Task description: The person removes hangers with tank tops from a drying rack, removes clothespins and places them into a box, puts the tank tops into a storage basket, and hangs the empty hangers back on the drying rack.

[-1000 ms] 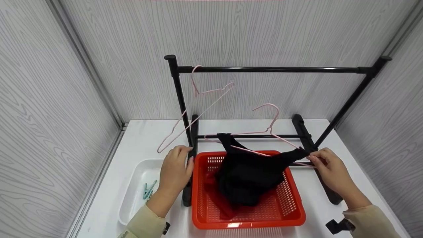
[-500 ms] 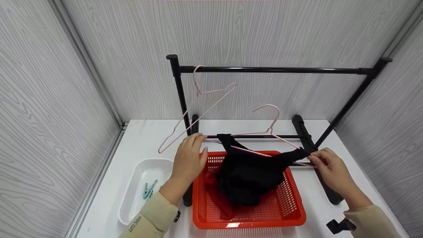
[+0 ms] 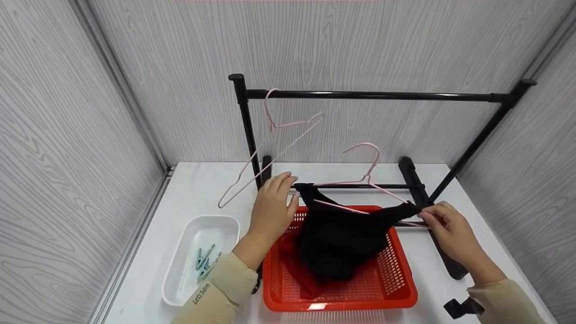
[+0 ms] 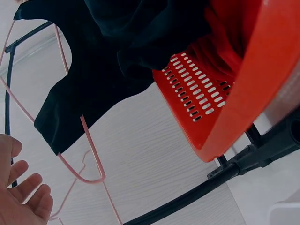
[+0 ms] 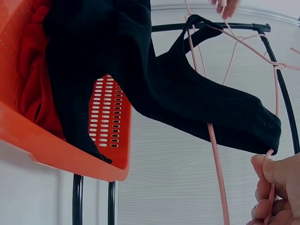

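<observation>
A black sleeveless top (image 3: 342, 238) hangs by its two straps on a pink hanger (image 3: 370, 173), its lower part lying in the red basket (image 3: 339, 306). My right hand (image 3: 447, 227) pinches the hanger's right end just beside the strap; in the right wrist view the thumb and fingers (image 5: 276, 190) close on the pink wire. By the hanger's left end my left hand (image 3: 273, 204) is held with fingers apart and loosely bent. In the left wrist view that hand (image 4: 23, 192) is clear of the strap and wire. The hanger's left tip is partly hidden behind it.
A black clothes rack (image 3: 373, 95) stands behind the basket. Another pink hanger (image 3: 294, 122) hangs from its rail on the left. A white tray (image 3: 173, 274) with several teal clothespins (image 3: 203, 258) is at left. Red cloth (image 3: 299, 270) lies under the top.
My left hand has moved right and upward, from beside the rack's left post to the hanger's left end. The right hand, hanger and top have stayed nearly still.
</observation>
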A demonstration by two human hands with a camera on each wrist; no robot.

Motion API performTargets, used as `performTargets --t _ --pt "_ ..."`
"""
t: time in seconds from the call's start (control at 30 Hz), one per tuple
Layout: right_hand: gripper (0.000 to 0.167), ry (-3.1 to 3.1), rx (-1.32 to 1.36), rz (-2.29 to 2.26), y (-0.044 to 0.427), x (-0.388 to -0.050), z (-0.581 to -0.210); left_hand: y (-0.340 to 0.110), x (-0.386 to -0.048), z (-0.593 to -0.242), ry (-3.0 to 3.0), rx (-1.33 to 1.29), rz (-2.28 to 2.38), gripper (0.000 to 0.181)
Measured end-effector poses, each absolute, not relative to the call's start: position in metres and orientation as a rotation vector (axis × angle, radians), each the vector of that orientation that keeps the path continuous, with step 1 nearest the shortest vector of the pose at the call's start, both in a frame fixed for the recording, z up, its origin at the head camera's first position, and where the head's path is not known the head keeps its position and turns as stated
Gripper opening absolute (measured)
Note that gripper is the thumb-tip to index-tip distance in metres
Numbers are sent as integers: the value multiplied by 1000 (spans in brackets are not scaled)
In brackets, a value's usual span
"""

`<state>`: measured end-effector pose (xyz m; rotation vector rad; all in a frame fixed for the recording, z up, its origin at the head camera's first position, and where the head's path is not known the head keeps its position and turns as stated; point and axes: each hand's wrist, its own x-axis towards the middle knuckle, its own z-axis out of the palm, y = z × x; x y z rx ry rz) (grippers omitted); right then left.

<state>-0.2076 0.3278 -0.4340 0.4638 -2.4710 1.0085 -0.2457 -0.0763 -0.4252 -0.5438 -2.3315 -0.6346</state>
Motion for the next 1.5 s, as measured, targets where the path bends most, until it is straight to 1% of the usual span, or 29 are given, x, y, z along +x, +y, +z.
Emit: performTargets --t 0.37,0.67,1.13,1.33,1.5 --pt "12 -2454 473 1006 328 -206 -432 -62 -256 -426 -2375 -615 -567 29" --pt "12 -2468 465 1030 328 -204 -434 -58 -258 -430 -2391 -653 -507 23" --pt "13 -2459 476 1023 329 -203 -436 -62 -259 -436 -2288 -664 -534 11" --pt "10 -2496 477 1005 332 -204 -440 -67 -259 -438 -2253 -682 -555 7" --pt "9 -2502 484 996 334 -203 -440 -73 -260 -438 -2219 -646 -539 6"
